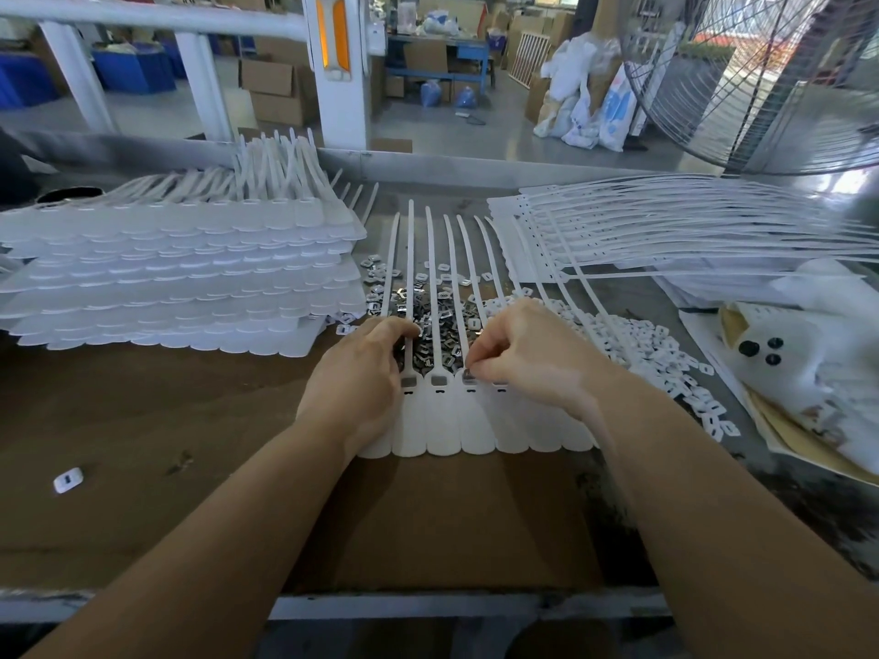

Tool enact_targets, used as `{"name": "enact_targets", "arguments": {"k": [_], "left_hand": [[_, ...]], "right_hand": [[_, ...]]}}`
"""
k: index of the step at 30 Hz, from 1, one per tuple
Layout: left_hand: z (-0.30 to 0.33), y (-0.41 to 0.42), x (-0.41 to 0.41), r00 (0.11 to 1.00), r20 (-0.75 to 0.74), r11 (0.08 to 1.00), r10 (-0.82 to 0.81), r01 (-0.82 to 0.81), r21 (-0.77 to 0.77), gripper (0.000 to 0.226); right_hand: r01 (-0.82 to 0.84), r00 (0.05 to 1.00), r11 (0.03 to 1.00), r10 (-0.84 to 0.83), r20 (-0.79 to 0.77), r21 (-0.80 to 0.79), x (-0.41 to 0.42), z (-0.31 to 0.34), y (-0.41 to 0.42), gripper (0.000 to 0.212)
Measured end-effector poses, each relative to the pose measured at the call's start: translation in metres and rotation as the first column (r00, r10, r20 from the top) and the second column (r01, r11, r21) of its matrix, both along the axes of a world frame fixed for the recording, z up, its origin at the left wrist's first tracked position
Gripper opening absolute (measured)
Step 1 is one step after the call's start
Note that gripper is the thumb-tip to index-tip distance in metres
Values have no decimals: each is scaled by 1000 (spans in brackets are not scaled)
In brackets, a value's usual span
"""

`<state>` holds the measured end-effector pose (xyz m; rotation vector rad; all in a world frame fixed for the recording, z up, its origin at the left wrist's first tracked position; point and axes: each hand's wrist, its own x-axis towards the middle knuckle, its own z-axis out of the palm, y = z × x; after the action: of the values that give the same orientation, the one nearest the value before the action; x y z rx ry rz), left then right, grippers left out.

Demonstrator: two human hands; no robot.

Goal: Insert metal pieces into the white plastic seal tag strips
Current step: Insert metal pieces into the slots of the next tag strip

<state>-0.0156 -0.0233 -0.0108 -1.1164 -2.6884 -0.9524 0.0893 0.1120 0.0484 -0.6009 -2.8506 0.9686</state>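
The counter point(142, 468) carried a brown cardboard sheet under both hands. To the left of the left hand rose a tall stack of seal tag sheets point(180, 273), layered flat with their tails bunched upward at the back. To the right of the right hand, farther away, another pile of tag sheets point(666, 230) lay with long tails fanning toward the right edge, below a wire fan guard point(761, 78).

Directly under the hands lay 1 white plastic seal tag strip sheet point(475, 425), its rounded tabs pointing toward the person and its thin tails running away from the hands. At least 2 tag heads between the hands showed grey metal inserts already seated.

Just beyond the fingertips, a heap of metal pieces point(437, 321) spread under the tails. Beside the right hand, on its right, a heap of small white plastic clips point(656, 354) trailed toward the near right. 1 stray white clip point(68, 480) lay well to the left of the left forearm.

The left hand point(356, 373) rested on the sheet's left tags, fingers curled into the metal heap; whether it held a piece could not be told. The right hand point(528, 354) had its fingers curled, thumb and forefinger pinching a single metal piece point(468, 373) at a tag head.
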Motion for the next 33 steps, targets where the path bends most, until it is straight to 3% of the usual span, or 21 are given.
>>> {"name": "enact_targets", "arguments": {"k": [8, 17, 22, 29, 33], "left_hand": [[2, 1, 1, 1000, 10, 1000, -3, 3, -4, 43], [3, 1, 1, 1000, 21, 1000, 3, -3, -6, 44], [2, 1, 1, 1000, 13, 1000, 10, -10, -15, 45], [0, 1, 0, 1000, 11, 1000, 9, -9, -7, 44], [0, 2, 0, 1000, 5, 1000, 2, -2, -9, 45]], "right_hand": [[66, 995, 996, -60, 81, -65, -5, 4, 0, 11], [78, 991, 993, -87, -98, -90, -2, 1, 5, 17], [93, 973, 995, -84, -214, 34, -14, -3, -8, 17], [139, 988, 971, -121, -99, 195, -30, -14, -16, 30], [154, 985, 972, -137, -105, 177, -31, -17, -13, 29]]}}
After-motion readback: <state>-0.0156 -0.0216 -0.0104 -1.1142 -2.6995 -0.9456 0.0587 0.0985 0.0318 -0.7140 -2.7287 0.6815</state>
